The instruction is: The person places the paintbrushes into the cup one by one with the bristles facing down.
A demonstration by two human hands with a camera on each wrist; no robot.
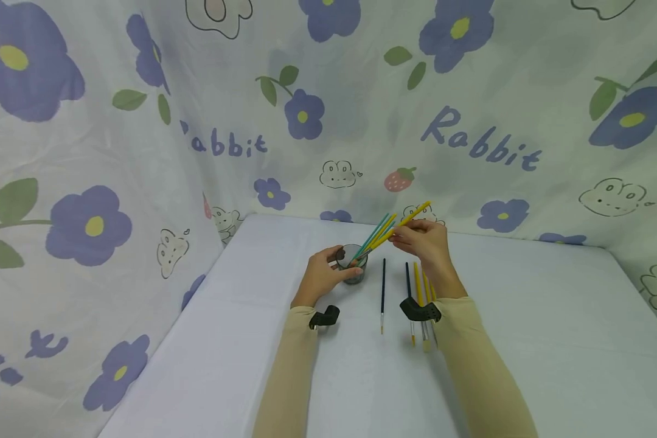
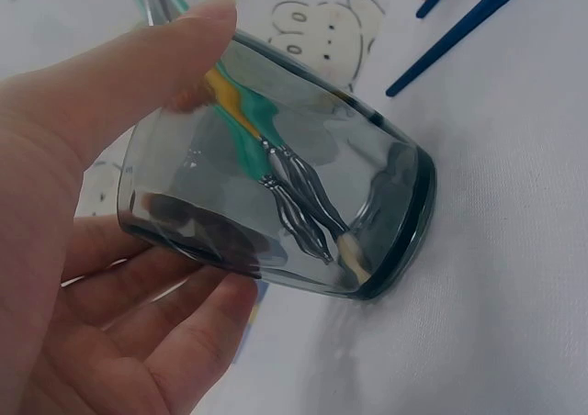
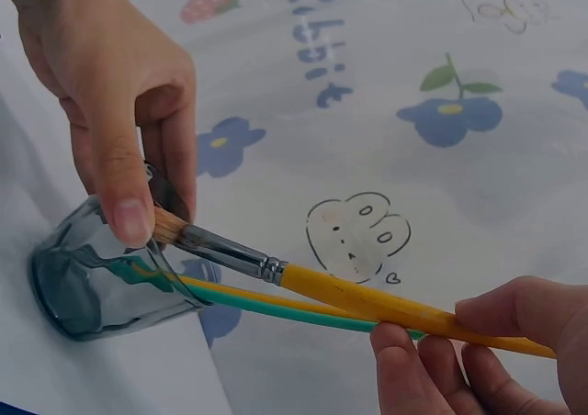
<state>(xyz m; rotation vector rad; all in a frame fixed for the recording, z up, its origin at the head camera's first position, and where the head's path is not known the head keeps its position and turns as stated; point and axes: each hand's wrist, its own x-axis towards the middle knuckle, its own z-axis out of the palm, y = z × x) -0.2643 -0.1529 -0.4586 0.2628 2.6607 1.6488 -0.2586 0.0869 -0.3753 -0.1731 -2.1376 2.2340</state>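
My left hand (image 1: 324, 275) grips a smoky clear glass (image 2: 367, 195) near its rim, thumb on one side and fingers on the other. Several paintbrushes with teal and yellow handles lean inside the glass, their metal ferrules (image 2: 303, 190) and bristles down at its base. Between thumb and fingers, my right hand (image 1: 424, 240) pinches a yellow paintbrush (image 3: 349, 296) by its handle. That brush slants bristles first toward the glass, and its brown bristles (image 3: 168, 226) are at the rim beside my left thumb.
On the white table, a dark-handled paintbrush (image 1: 383, 286) lies alone to the right of the glass. Below my right hand lie another dark brush (image 1: 409, 283) and several yellow brushes (image 1: 418, 286). A flower-printed cloth (image 1: 372, 121) hangs behind the table.
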